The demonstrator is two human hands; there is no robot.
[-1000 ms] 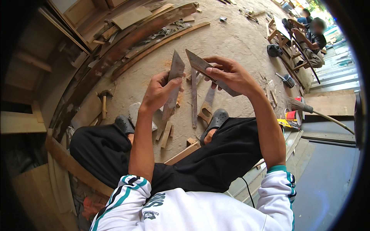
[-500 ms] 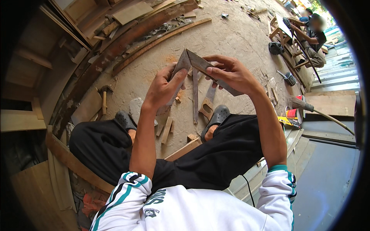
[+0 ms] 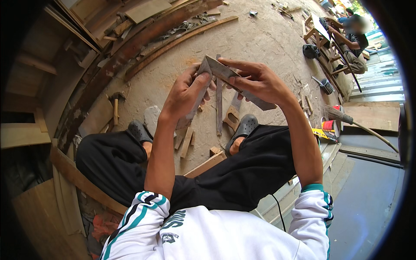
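Note:
My left hand (image 3: 180, 96) is closed around a grey-brown wooden strip (image 3: 190, 116) with an angled end. My right hand (image 3: 262, 83) grips a second such strip (image 3: 259, 102), thumb on the near side and fingers on the far side. The angled ends meet at a peak in front of me, in an upside-down V held above the floor. Below and beyond the pair, a long narrow dark strip (image 3: 219, 117) lies on the ground. Beside it rests a handsaw (image 3: 232, 118) with a wooden handle, its blade partly hidden by my right hand.
A hammer (image 3: 115, 108) and small wood offcuts (image 3: 186, 142) lie near my feet. Long curved-looking boards (image 3: 182, 41) run along the left. At right are a brush (image 3: 340, 115) and a can (image 3: 330, 125). Another person (image 3: 353, 43) sits at the far right by a wooden stand.
The joined strips have shifted slightly left and tilted a little, with both hands still holding them. More of the long dark strip's far end now shows behind the peak.

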